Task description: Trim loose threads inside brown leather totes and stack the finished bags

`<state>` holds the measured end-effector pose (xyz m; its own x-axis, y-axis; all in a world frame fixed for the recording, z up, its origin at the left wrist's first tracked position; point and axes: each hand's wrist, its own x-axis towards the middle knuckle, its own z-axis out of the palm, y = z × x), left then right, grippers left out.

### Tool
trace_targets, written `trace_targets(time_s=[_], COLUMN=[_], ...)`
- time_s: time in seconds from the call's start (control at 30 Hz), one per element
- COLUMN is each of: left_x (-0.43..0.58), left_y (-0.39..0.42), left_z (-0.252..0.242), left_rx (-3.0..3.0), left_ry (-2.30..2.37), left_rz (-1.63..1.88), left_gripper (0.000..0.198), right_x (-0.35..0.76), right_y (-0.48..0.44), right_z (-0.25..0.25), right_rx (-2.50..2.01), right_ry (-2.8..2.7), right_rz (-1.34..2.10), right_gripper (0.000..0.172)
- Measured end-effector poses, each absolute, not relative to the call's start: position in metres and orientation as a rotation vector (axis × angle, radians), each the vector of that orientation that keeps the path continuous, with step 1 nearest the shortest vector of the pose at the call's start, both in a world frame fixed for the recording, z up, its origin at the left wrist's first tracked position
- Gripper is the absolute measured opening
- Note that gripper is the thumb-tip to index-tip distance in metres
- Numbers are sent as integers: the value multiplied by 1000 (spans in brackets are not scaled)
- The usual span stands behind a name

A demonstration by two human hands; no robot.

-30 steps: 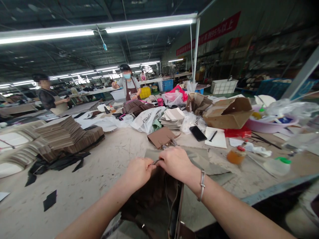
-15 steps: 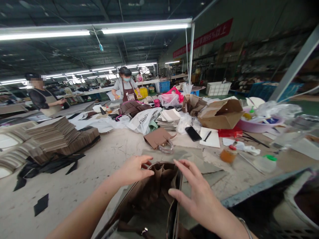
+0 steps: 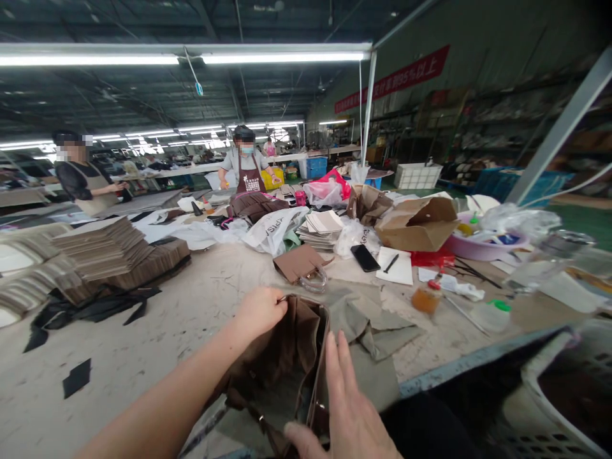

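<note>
A brown handbag stands on the table in front of me with its mouth toward me, showing a brown lining with folds. At its far left corner my left hand pinches the rim between thumb and fingers. My right hand lies along the bag's right side, fingers stretched out and thumb apart near the rim. Grey-green cloth spreads under and beyond the bag. Just past it lies a brown leather piece with a clear looped handle.
Stacked brown panels and black scraps lie left. Rightward are a phone, a jar of amber liquid, a green-capped bottle and a purple basin. A white basket stands beyond the table edge. Two co-workers stand across.
My left hand has closed on the bag's rim. My right hand has come nearer to me and flattened along the bag's side. The bag has shifted, and the grey-green cloth beyond is more rumpled.
</note>
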<state>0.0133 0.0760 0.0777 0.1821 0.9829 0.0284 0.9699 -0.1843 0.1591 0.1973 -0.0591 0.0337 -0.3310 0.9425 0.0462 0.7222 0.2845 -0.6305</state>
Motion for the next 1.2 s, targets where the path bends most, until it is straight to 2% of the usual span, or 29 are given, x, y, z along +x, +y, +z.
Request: trace_targets(time_s=[0.17,0.3,0.37,0.53,0.67,0.7,0.83,1.0,1.2], left_x=[12,-4,-15,-33,-27,-23,9,51,60], left_y=[75,65,56,21,1,-1,7,33,59], left_z=[83,94,98,98,103,106,113,103,88], left_rx=[2325,2277,2188,1940,2257,2365,2779,2980,2995], left_ry=[1952,1972,1978,1897,1996,1973,1585,1157,1032], left_rz=[170,161,145,-16,53,113,364,426,403], left_gripper=[25,24,23,24,57,59,34,25,11], right_x=[209,240,252,254,246,246,253,261,264], right_y=[-63,-41,-24,4,7,7,10,12,15], right_z=[54,64,63,39,16,13,9,7,9], right_rx=[-1470,-1407,-1366,-1241,-1127,-1115,-1086,-1109,-1168], right_ry=[-2106,-2065,-2073,-2053,-1946,-1911,-1857,-1784,-1756], right_rz=[735,598,518,383,434,447,428,343,428], right_gripper=[102,97,93,73,73,73,62,37,30])
